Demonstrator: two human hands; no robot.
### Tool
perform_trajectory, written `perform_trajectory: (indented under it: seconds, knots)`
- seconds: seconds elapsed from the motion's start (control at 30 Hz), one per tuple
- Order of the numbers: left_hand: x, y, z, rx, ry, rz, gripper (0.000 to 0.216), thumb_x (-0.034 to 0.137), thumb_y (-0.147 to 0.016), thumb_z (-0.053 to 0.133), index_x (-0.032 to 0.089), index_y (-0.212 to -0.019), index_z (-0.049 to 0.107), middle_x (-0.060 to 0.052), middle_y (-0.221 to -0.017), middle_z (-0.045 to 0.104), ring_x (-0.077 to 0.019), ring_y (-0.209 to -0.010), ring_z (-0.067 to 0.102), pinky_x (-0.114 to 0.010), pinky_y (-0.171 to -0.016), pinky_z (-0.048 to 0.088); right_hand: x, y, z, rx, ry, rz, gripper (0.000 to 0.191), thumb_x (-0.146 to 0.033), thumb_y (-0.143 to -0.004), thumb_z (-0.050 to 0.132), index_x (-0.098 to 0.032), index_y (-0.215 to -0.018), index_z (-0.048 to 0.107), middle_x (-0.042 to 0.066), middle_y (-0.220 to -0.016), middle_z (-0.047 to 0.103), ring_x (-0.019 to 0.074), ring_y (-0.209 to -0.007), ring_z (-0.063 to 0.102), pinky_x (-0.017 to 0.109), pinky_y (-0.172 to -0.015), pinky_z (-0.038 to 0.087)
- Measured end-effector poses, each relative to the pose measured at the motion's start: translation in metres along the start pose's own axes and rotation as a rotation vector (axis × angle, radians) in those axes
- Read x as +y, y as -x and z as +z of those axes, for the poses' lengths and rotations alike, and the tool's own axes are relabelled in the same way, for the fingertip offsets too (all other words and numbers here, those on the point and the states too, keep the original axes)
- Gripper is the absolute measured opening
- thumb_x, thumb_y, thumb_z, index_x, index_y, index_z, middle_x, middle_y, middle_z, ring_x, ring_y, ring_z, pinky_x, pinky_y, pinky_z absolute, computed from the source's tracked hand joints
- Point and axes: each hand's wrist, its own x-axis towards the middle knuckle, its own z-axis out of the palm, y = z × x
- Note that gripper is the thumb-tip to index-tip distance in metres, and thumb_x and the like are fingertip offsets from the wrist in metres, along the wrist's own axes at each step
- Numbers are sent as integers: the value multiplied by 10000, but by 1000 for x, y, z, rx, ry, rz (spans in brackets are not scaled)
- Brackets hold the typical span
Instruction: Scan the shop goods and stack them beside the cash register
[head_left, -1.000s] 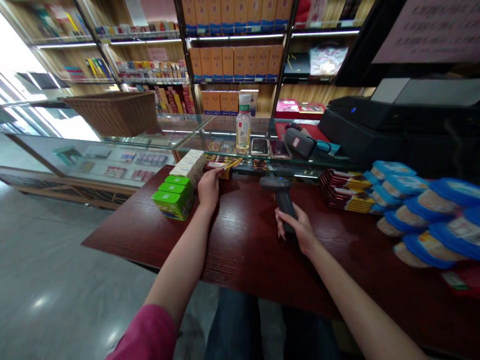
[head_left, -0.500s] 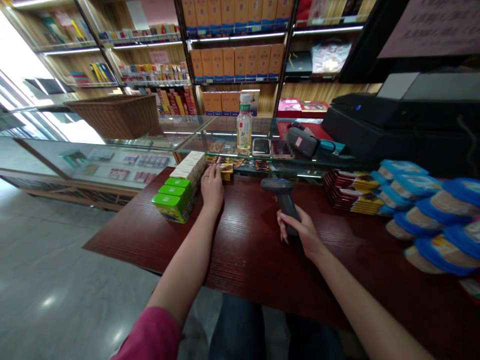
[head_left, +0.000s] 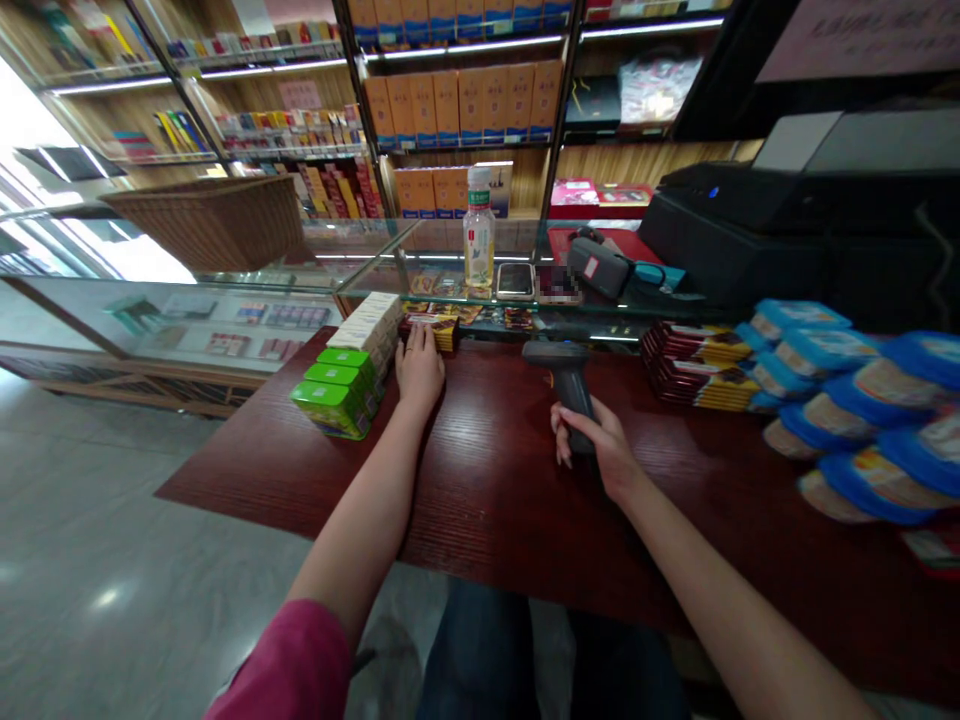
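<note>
My right hand is wrapped round the grip of a grey barcode scanner, which stands upright on the dark red wooden table. My left hand rests with its fingers stretched out on a small stack of dark, gold-edged packets at the table's far edge. Just left of that hand lie green boxes and a row of cream boxes.
Stacks of dark red packets and blue-lidded packs fill the right side. A glass counter behind holds a bottle, a phone and a black register. A wicker basket stands at the left.
My left hand has laid the thin packet flat on the stack and now lies spread over it. My right hand keeps its hold on the scanner, barely shifted.
</note>
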Motion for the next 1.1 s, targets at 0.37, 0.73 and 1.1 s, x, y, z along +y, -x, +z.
perform_trajectory:
  seconds: [0.37,0.73,1.1]
  knots:
    - [91,54,-5,16,44,484,630,217,-989,451,106,-1607,401,-154,-1729,267,-260,-1599,303,-436,-1298,262,-2,20,-54,411,90,-298,431,-494,-819,759,-260,-1100,530,-74,-761,600,94,-430,527,245,-395,489]
    - [293,60,18,-82,211,877,650,174,-985,511,152,-1620,374,-100,-1739,259,-240,-1620,240,-421,-1263,345,-18,87,-141,625,204,-340,581,-491,-859,712,-260,-1346,496,27,-1089,714,75,-488,539,231,-453,503]
    - [275,55,33,-91,469,669,360,209,-1049,492,206,-1346,696,-98,-1421,690,-235,-1344,635,-379,-1149,482,-25,81,-139,557,102,-295,648,-532,-829,736,-268,-1378,513,101,-1321,723,69,-474,575,242,-450,501]
